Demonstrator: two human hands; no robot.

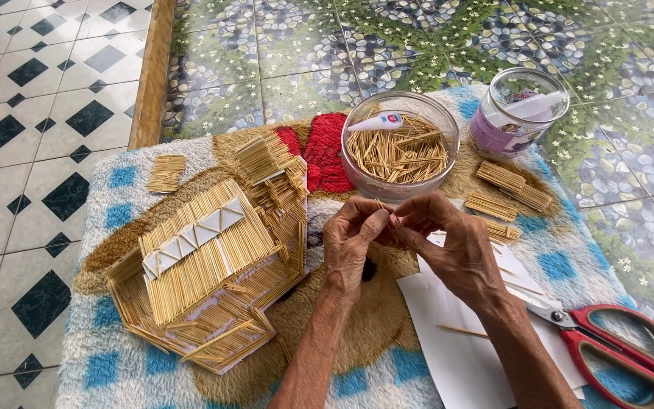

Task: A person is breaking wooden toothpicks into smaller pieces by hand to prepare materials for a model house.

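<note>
Both my hands meet over the plush blue-and-brown mat (115, 356), pinching one thin wooden toothpick (381, 205).

The toothpick-built model house (213, 265) lies to my left, the clear round bowl of loose toothpicks (401, 148) straight ahead, just beyond my fingertips. My left hand (351, 241) and right hand (452, 241) are both closed on the toothpick, which sits between them, its long axis running roughly left to right.

The floor (32, 98) is tiled in white with black diamonds; pebble-patterned tiles (387, 38) are divided off by a wooden strip (149, 72).
</note>
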